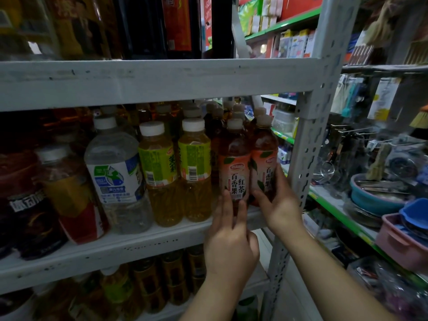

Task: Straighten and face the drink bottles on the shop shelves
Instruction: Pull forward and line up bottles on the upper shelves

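Gripping end bottle [264,154] | right hand [282,207] fingers [281,176] around | left hand [230,244] touches neighbour bottle [235,172]

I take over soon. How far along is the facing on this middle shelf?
Done: the left red tea bottle shows its label front-on, with the left hand touching it. In hand: the right hand grips the right red tea bottle, its label angled away. Left: two green tea bottles show barcodes, and the water bottle is turned sideways.

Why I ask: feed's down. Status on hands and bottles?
Left hand, fingers straight, touches left tea bottle. Right hand grips right tea bottle beside the post. Left label faces front; right one partly turned. Nothing blocking.
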